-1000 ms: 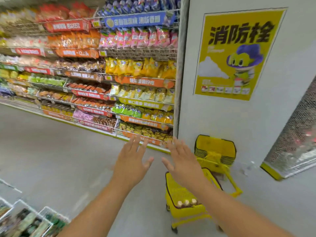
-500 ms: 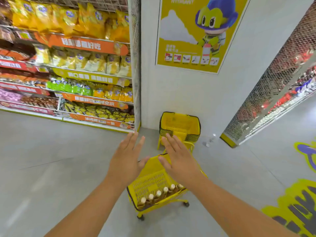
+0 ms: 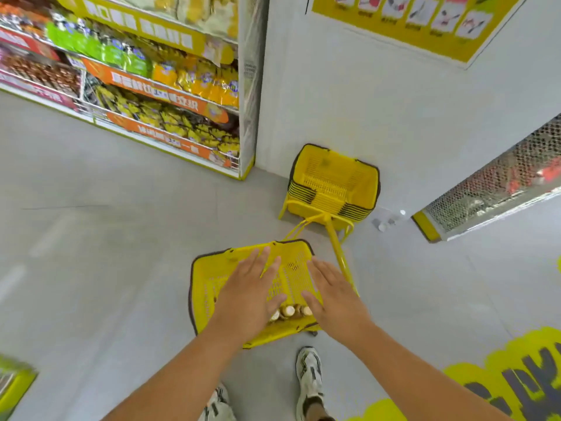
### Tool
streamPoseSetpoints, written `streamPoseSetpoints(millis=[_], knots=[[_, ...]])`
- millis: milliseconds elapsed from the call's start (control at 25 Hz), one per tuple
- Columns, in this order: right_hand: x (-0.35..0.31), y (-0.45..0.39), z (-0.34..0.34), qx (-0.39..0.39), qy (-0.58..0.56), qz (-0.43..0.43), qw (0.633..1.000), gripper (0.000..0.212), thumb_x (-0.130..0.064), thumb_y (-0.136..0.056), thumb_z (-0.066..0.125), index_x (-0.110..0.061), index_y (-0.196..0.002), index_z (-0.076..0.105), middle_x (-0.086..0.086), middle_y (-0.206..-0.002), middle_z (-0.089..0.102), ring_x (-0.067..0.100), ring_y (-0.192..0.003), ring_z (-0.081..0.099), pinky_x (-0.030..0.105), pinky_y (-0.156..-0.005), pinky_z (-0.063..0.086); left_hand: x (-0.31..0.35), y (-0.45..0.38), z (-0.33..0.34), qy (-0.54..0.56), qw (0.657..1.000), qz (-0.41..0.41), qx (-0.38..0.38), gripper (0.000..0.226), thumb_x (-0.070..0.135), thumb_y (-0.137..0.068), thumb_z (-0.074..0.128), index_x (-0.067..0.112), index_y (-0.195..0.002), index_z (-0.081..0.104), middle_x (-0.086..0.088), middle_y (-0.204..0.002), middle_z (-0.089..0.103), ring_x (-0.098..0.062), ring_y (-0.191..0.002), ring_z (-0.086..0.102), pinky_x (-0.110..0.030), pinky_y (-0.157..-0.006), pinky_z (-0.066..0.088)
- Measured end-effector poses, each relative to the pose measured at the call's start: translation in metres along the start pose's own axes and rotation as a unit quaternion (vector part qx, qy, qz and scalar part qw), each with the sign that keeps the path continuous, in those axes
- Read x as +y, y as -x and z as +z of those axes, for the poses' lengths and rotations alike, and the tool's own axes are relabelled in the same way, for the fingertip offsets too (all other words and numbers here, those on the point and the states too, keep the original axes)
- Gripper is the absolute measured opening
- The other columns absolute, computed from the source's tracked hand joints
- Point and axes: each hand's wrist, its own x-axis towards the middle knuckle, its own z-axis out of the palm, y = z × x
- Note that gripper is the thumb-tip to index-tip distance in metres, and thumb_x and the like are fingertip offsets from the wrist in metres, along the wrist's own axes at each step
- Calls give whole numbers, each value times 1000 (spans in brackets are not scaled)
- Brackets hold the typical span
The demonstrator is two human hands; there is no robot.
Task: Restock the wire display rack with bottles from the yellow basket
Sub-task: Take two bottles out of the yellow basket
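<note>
Both hands spread flat and empty, left hand (image 3: 247, 294) and right hand (image 3: 332, 294), above the yellow basket (image 3: 209, 287) on the floor; bottles (image 3: 288, 311) line its near wall.

I see: snack shelves (image 3: 158, 86) upper left | stacked baskets (image 3: 334, 183) against wall (image 3: 349, 110) | poster (image 3: 409, 22) above | grey floor (image 3: 106, 238)

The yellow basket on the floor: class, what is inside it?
Inside the yellow basket, a few bottles stand at the near end, only their pale caps showing. The left hand and right hand hover above, covering part of the inside, so any more bottles there stay hidden.
</note>
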Motion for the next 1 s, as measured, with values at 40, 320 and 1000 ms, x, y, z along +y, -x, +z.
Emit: streamPoseSetpoints(millis=[40, 320, 1000], knots=[[16, -9, 15, -29, -5, 2, 1000, 91, -75, -91, 6, -20, -164, 18, -2, -172, 15, 20, -158, 14, 26, -123, 5, 0, -6, 22, 2, 1000, -11, -18, 71, 62, -87, 43, 20, -142, 57, -10, -153, 50, -30, -140, 48, -46, -106, 48], [114, -75, 117, -195, 1, -17, 981, 77, -64, -101, 20, -21, -164, 11, -3, -172, 12, 15, -159, 9, 29, -125, 12, 2, -52, 173, 43, 988, -90, -120, 71, 54, -92, 58, 21, -153, 43, -7, -163, 34, -31, -150, 32, -46, -116, 36], [180, -128, 270, -363, 38, -71, 928, 72, -19, -101, 59, -14, -162, 22, 10, -164, 34, 32, -143, 43, 45, -110, 46, -6, -96, 364, 63, 949, -99, -293, 78, 51, -97, 58, 29, -161, 18, -3, -169, 16, -24, -156, 12, -40, -124, 18]])
